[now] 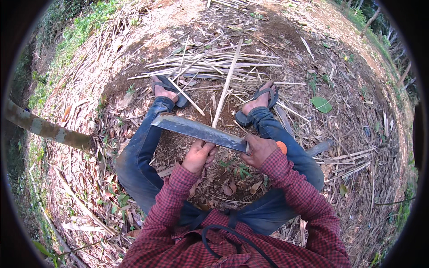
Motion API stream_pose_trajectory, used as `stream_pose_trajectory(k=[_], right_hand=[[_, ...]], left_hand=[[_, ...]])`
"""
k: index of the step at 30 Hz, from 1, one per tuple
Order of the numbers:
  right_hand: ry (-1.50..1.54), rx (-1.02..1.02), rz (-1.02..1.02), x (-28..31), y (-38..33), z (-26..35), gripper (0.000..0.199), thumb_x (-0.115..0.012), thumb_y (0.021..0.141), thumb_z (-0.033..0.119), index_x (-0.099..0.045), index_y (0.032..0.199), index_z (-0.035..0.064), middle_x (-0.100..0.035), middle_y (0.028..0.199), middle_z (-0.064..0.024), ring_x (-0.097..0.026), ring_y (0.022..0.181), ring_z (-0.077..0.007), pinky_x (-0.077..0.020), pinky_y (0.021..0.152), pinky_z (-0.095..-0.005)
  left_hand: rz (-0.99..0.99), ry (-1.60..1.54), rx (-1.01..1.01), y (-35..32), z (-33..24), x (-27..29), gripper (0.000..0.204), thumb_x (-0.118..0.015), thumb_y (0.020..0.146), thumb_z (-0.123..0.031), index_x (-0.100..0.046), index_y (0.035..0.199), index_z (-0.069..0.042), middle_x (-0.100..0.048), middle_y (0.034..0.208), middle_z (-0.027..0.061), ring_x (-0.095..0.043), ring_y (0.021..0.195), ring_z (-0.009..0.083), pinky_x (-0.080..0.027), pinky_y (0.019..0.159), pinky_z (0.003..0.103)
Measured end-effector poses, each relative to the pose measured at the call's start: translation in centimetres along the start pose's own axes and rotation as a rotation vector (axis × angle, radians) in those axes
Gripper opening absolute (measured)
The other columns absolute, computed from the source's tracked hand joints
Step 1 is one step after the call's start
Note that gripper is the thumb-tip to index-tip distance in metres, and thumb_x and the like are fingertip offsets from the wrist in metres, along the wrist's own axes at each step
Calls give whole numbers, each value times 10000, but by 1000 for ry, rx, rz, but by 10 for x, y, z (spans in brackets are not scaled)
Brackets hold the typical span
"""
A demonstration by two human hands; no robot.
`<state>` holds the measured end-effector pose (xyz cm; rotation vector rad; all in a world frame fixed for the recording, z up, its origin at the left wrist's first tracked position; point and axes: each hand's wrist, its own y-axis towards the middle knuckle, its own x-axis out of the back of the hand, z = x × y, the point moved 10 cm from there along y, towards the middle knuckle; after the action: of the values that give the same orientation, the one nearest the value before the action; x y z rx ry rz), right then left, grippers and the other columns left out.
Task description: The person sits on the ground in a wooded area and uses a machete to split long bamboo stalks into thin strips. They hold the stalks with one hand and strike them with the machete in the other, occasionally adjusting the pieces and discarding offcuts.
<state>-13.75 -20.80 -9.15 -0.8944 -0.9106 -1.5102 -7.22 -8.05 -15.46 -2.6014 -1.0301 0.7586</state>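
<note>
A long pale split strip, seemingly bamboo [229,82], runs away from me between my feet. My left hand [199,156] is closed around its near end, thumb on top. My right hand [260,150] grips a machete [199,130] where the blade meets the handle, and the handle's orange end [282,147] sticks out past my wrist. The wide, worn blade points left and lies across the strip just beyond my left fingers, hiding part of it. Whether its edge touches the strip I cannot tell.
A pile of similar strips [210,64] lies beyond my sandalled feet. More strips [353,163] are on the ground at right, near a thick stick [320,147]. A thin tree trunk [49,127] stands at left. Dry leaf litter and a green leaf [321,104] cover the soil.
</note>
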Motion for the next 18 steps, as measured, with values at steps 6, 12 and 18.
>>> stream_pose_trajectory(k=[6, 12, 18], right_hand=[[-31, 48, 14, 2, 3, -4, 378, -708, 666, 239, -504, 930, 61, -580, 737, -119, -596, 656, -303, -480, 594, -392], [-116, 129, -47, 17, 13, -11, 374, -719, 650, 233, -509, 910, 67, -573, 738, -103, -598, 675, -287, -479, 592, -383], [-221, 115, -114, 36, 22, -26, 406, -733, 634, 246, -518, 928, 69, -584, 761, -94, -605, 703, -286, -486, 623, -386]], left_hand=[[15, -56, -17, -5, -8, -14, 58, -464, 888, -111, -431, 926, -81, -356, 663, -43, -303, 479, 32, -242, 402, 183], [-26, -20, 3, -6, -7, -19, 43, -462, 884, -93, -420, 895, -93, -335, 636, -57, -295, 480, 21, -222, 396, 167], [11, -106, -32, -7, -22, -31, 235, -465, 886, -85, -457, 1120, -77, -369, 643, -57, -323, 494, 27, -248, 405, 165]])
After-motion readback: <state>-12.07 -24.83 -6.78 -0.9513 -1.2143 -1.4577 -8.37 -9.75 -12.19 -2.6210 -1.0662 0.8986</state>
